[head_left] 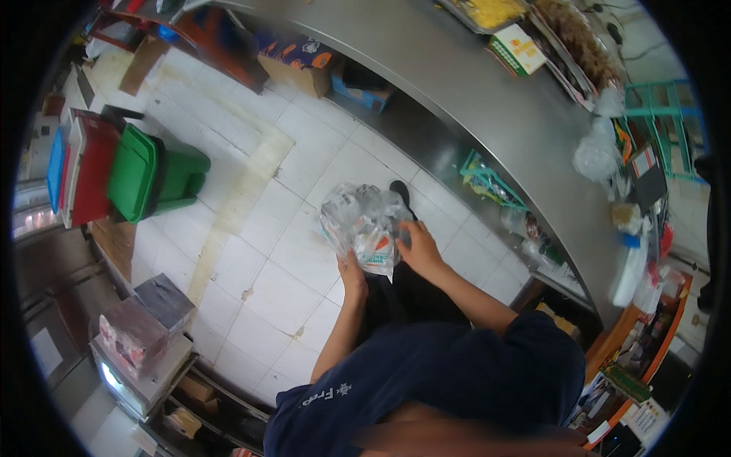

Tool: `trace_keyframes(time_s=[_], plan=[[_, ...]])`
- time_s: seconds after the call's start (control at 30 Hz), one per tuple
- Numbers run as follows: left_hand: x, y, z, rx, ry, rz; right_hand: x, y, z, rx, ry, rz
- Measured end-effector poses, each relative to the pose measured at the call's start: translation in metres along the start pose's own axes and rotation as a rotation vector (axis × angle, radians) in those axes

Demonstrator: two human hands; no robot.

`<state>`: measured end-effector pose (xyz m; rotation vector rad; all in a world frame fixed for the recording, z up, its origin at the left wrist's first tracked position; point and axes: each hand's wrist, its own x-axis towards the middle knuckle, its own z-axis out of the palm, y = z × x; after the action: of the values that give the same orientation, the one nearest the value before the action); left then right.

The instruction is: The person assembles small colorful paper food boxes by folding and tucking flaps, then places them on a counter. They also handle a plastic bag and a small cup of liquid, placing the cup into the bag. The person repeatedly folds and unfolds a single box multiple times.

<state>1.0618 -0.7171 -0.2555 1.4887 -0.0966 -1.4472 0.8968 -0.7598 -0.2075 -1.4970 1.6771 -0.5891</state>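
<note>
Clear plastic bag [358, 217] (contents hard to tell), grasped by left hand [351, 276] and right hand [419, 245].

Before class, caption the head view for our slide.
Left hand and right hand hold a crumpled clear plastic bag above a white tiled floor.

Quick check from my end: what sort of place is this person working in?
Probably a food-preparation area, perhaps a shop's back kitchen: there's a long metal counter, a tray holding what looks like yellow food, and a green lidded bin on the tiled floor.
</note>
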Motion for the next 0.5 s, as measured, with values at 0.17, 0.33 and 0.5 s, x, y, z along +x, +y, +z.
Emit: trace_keyframes(time_s=[0.17,0.33,0.5], plan=[[-0.029,0.041,0.005,0.102,-0.195,0.112,-0.015,-0.023,-0.021,-0.018,0.227,0.138],[-0.043,0.055,0.009,0.297,-0.376,0.251,-0.018,-0.015,-0.039,-0.334,0.139,-0.066],[-0.047,0.063,0.015,0.503,-0.594,0.294,-0.028,0.024,-0.04,-0.089,0.128,-0.06]])
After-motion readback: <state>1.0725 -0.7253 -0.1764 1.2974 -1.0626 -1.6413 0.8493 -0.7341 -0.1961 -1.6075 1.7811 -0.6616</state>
